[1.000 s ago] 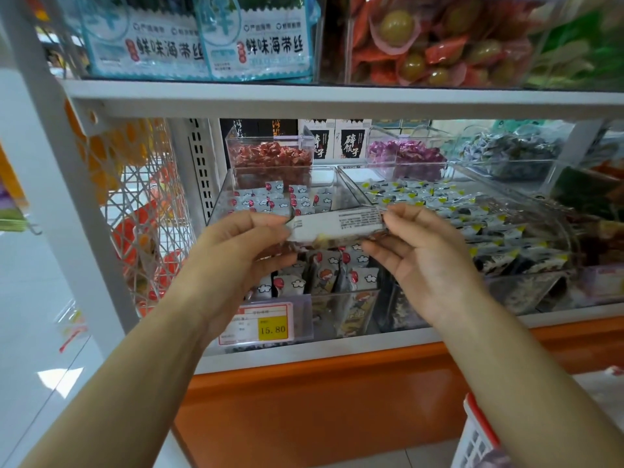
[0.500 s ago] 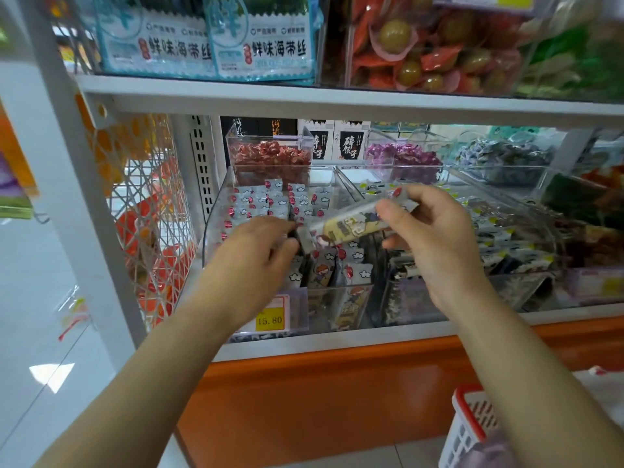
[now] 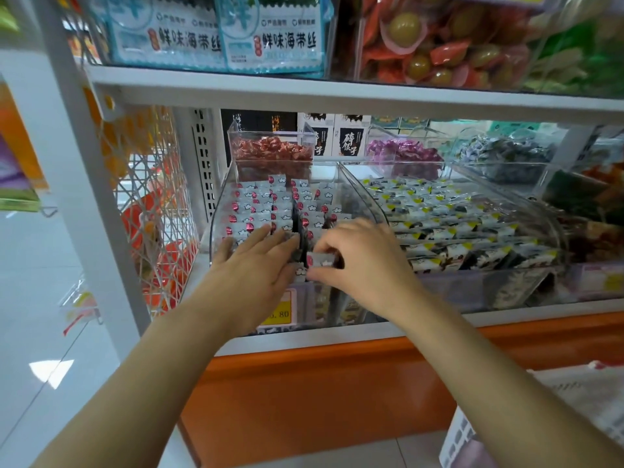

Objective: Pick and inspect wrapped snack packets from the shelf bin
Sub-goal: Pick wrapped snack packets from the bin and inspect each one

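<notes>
A clear plastic bin (image 3: 216, 217) on the lower shelf holds rows of small grey-white snack packets (image 3: 256, 206) with red marks. My left hand (image 3: 251, 268) lies flat over the front left rows, fingers straight and pointing into the bin. My right hand (image 3: 363, 261) sits over the front right rows, its thumb and fingers pinching one grey packet (image 3: 320, 260) at the bin's front. A dark gap runs between the two packet columns, just beyond my fingertips.
A second clear bin (image 3: 553, 228) of yellow-marked packets stands to the right. Smaller bins of red (image 3: 270, 150) and purple (image 3: 401, 152) sweets stand behind. A price tag (image 3: 280, 312) hangs on the bin front. A white basket (image 3: 462, 440) sits at the lower right. The upper shelf (image 3: 337, 96) overhangs.
Both hands have dropped from holding a long packet up in front of the bin to reaching down into it. The long packet is gone from view; my right hand now pinches a small packet.
</notes>
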Demonstrator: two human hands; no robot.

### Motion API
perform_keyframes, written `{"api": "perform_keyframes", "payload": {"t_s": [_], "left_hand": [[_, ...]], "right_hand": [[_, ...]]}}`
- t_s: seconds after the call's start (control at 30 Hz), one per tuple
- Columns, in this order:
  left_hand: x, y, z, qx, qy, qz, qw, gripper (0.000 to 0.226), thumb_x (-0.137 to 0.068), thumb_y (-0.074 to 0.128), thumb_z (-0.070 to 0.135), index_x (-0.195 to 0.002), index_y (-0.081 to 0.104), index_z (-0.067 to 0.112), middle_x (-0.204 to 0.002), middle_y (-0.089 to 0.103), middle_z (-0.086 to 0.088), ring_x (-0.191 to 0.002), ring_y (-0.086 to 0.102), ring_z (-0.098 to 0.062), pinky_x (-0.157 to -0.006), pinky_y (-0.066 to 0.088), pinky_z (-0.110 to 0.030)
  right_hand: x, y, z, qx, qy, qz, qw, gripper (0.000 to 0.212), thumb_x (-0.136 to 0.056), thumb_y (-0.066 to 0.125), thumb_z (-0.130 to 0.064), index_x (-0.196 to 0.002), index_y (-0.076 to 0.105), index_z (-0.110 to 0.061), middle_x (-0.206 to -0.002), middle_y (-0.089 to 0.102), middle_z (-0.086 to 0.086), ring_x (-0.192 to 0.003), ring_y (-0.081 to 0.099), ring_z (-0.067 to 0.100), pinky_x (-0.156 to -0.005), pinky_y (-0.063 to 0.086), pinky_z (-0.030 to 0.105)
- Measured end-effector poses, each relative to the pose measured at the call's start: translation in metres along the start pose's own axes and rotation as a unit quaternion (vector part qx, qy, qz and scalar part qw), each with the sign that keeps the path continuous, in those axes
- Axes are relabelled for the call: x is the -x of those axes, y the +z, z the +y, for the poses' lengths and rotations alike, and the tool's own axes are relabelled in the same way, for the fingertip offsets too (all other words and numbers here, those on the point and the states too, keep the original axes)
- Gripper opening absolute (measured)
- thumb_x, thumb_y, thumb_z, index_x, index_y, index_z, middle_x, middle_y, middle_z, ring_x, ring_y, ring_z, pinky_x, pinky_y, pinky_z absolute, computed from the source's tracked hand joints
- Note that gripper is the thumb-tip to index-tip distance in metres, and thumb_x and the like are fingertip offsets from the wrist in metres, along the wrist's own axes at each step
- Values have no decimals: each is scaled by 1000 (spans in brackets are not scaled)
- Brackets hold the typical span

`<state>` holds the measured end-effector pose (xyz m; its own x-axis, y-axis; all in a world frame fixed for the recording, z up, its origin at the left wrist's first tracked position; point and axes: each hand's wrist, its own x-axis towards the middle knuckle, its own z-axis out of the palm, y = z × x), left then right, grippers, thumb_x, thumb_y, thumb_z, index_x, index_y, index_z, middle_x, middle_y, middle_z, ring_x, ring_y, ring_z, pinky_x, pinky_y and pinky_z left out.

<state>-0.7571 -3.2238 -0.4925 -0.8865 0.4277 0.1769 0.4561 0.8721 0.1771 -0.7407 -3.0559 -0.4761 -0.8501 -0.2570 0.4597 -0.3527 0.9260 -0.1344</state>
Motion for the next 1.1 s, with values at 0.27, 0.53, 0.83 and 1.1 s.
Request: {"api": "perform_keyframes", "payload": {"t_s": [0.27, 0.53, 0.83, 1.1], "left_hand": [[-1, -2, 3, 23, -8, 10, 1000, 48, -101, 21, 37, -148, 15, 32, -157, 13, 12, -144, 0, -8, -117, 1, -45], [0, -7, 7, 52, -13, 38, 998, 47, -100, 27, 33, -147, 23, 28, -153, 22, 5, -142, 10, -15, -115, 5, -42], [-4, -9, 9, 78, -14, 59, 995, 47, -98, 33, 29, -145, 27, 26, -151, 27, 4, -140, 16, -16, -116, 12, -41], [-7, -10, 8, 111, -15, 107, 988, 47, -98, 37, 27, -145, 30, 23, -149, 31, 2, -137, 19, -17, -114, 18, -36]], "right_hand": [[-1, -5, 8, -21, -21, -56, 998, 27, -92, 50, -16, -107, 69, -27, -97, 62, -12, -106, 41, 16, -86, 28, 32], [-15, -7, 13, -66, 19, -22, 997, 34, -88, 45, -11, -111, 63, -29, -91, 66, -1, -93, 49, 14, -80, 43, 34], [-43, -8, 22, 126, -34, -74, 989, 12, -82, 67, -35, -92, 70, -29, -98, 63, -9, -101, 40, 16, -77, 23, 32], [-38, -18, 23, -143, 22, -16, 989, 14, -84, 65, -20, -75, 56, -23, -76, 51, -16, -77, 49, 8, -67, 35, 24]]}}
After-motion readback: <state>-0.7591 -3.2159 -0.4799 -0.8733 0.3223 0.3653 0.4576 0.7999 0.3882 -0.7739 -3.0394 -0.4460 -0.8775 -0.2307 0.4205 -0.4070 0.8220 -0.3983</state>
